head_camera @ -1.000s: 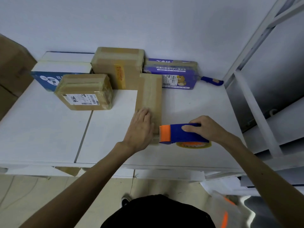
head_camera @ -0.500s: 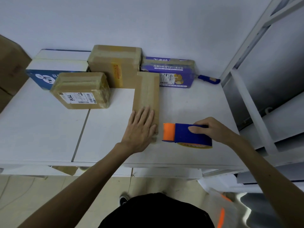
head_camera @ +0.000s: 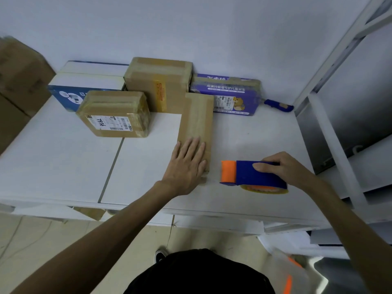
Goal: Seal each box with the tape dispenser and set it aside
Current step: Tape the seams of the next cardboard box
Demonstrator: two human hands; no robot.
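gripping tape dispenser [head_camera: 254, 176], right fingers [head_camera: 264, 165] curled

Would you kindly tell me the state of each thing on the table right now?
long box, lying flat, taped along its top.
tape dispenser, off the box, beside it.
left hand, pressing flat on the long box.
right hand, gripping the tape dispenser.
labelled box, taped shut.

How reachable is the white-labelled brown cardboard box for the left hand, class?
Probably yes: the left hand lies flat on the long brown cardboard box; only bare white table separates it from the labelled box.
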